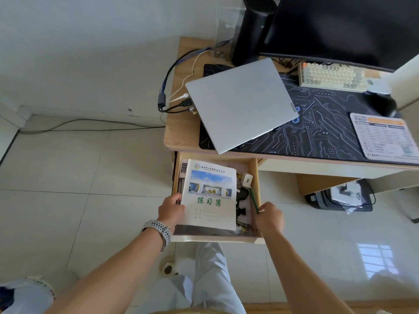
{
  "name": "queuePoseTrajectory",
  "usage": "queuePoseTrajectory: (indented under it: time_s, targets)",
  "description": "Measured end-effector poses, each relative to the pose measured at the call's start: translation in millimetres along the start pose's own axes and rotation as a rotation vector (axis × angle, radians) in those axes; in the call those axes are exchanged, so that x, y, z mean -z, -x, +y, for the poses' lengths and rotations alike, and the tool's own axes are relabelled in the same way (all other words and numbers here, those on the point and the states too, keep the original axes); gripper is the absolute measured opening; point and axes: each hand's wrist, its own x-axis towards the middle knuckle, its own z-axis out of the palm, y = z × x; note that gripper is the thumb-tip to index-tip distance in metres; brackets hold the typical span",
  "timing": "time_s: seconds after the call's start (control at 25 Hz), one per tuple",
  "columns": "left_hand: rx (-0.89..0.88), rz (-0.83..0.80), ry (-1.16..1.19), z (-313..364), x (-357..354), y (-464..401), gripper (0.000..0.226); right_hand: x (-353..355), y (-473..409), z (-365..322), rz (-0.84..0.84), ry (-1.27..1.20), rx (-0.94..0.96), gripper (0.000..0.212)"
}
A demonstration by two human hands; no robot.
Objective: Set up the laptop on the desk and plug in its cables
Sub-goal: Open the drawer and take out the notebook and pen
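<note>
One closed silver laptop (240, 104) is seen askew on the desk mat (317, 132), with several cables (179, 103) plugged into its left edge. One open drawer (255, 175) holds one exercise book (209, 196), gripped by the left hand (171, 210), plus a white adapter (246, 179) and dark clutter. A green pencil (254, 200) is pinched by the right hand (269, 217).

Desk (181, 132) — mat (317, 137), laptop (240, 103)

The laptop (241, 104) lies closed on the mat (317, 132) on the counter (181, 132), cables (179, 103) at its left, keyboard (333, 77) behind-right; below, a drawer (255, 177) holds a notebook (209, 196).
</note>
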Motion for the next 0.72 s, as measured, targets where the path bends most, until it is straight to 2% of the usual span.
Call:
queuePoseTrajectory:
  time_s: [0.16, 0.28, 0.44, 0.72]
  targets:
    - [-0.041, 0.003, 0.109, -8.4, 8.8, 11.7, 0.026, -2.1, 10.1, 18.4, -0.062, -0.745, -0.103, 0.030]
    - [-0.086, 0.014, 0.138, -10.8, 18.1, 17.4, 0.029, -7.0, 22.0, 27.4, -0.112, -0.959, -0.074, 0.030]
    - [-0.118, 0.050, 0.115, -9.6, 26.3, 24.3, 0.031, -19.2, 32.4, 33.3, -0.090, -0.861, 0.005, 0.032]
    - [-0.168, 0.052, 0.123, -12.6, 39.3, 21.8, 0.026, -43.7, 57.1, 34.7, -0.080, -0.162, 0.267, 0.018]
